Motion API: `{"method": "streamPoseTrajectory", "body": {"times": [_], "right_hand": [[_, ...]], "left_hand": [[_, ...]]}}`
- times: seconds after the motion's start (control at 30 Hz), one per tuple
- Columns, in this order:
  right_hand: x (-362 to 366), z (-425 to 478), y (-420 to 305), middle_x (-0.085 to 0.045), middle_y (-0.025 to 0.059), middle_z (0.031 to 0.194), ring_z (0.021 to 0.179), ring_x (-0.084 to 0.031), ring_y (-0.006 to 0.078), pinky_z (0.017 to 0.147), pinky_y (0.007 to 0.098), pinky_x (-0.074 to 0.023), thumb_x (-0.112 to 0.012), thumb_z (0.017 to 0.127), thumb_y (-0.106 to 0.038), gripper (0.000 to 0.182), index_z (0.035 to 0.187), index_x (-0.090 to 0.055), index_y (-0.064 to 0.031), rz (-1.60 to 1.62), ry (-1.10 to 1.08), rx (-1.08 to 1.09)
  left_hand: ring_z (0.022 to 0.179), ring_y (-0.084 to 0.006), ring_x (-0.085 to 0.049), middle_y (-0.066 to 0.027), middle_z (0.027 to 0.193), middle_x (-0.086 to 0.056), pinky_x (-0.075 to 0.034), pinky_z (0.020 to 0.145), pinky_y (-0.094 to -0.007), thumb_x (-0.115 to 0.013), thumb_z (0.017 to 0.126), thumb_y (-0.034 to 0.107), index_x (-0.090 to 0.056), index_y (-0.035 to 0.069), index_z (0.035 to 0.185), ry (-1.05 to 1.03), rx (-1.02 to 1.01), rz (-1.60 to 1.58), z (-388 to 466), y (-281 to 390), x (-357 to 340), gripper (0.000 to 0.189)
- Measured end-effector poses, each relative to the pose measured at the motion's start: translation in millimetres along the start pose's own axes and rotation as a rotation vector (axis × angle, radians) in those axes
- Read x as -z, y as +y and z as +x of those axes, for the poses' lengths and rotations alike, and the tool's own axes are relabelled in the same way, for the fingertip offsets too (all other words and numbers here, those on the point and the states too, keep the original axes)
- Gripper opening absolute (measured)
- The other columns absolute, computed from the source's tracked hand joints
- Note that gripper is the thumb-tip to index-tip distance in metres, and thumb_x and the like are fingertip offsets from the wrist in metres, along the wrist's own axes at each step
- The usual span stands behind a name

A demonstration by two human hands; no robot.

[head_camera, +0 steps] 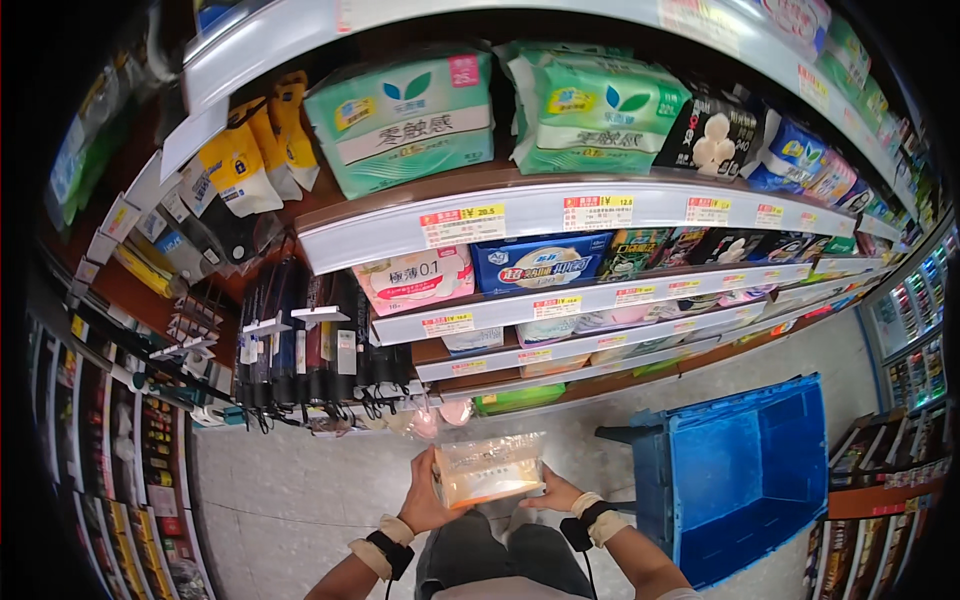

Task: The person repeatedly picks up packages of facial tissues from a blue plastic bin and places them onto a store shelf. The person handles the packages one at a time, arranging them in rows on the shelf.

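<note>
Between my two hands, in front of my legs, is a plastic-wrapped package [491, 469] in white and orange with glossy, crinkled film. My left hand [426, 491] grips its left side, with the thumb along the near edge. At its right lower corner, the fingers of my right hand [553, 491] hold the other side. Light glares off the wrap, so its print is hard to make out. Both wrists carry cream bands under black straps with a small device and cable. A blue plastic crate [739, 442] stands open to my right, and its visible inside holds nothing.
Ahead rise shelves with price strips [570, 214], stocked with green sanitary pad packs [416, 124] and a blue pack [540, 262]. Folded umbrellas [300, 345] hang at the left. Other stocked shelving [135, 465] lines the far left, and drinks coolers [907, 322] stand far right.
</note>
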State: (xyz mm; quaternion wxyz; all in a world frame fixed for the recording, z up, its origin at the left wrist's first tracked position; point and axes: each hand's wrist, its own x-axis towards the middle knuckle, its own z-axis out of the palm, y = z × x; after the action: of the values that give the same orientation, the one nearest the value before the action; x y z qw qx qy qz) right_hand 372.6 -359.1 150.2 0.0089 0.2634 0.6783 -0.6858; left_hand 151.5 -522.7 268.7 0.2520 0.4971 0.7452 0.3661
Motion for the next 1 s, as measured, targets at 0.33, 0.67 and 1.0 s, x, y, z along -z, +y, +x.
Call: {"method": "streamPoseTrajectory", "body": {"times": [0.33,0.67,1.0], "right_hand": [[9,78,27,-0.053,0.0153,0.113,0.106,-0.050,0.0267,0.089,0.0331,-0.0402,-0.068,0.071,-0.022,0.055,0.118,-0.046,-0.0034,-0.231,0.122,0.385],[31,117,31,-0.028,0.0188,0.137,0.124,-0.033,0.0296,0.099,0.0310,-0.0307,-0.054,0.078,-0.011,0.067,0.135,-0.020,-0.0022,0.024,0.117,0.293],[44,155,61,-0.032,0.0216,0.133,0.120,-0.037,0.0335,0.095,0.0336,-0.0352,-0.060,0.074,-0.013,0.070,0.132,-0.023,0.0018,-0.366,0.290,0.710]], "left_hand": [[0.119,-0.0368,-0.028,-0.0197,0.121,-0.028,-0.027,0.101,-0.0455,-0.082,0.051,0.028,-0.015,-0.001,0.130,0.079,-0.228,0.162,34,-46,-25,0.108],[0.118,-0.0448,-0.028,-0.0195,0.121,-0.026,-0.025,0.099,-0.0545,-0.078,0.056,0.025,-0.019,-0.002,0.125,0.291,-0.667,0.137,59,-167,-73,0.094],[0.115,-0.0317,-0.037,-0.0197,0.116,-0.034,-0.024,0.101,-0.0492,-0.077,0.056,0.027,-0.021,-0.003,0.122,0.407,-0.643,-0.092,100,-213,-102,0.092]]}}
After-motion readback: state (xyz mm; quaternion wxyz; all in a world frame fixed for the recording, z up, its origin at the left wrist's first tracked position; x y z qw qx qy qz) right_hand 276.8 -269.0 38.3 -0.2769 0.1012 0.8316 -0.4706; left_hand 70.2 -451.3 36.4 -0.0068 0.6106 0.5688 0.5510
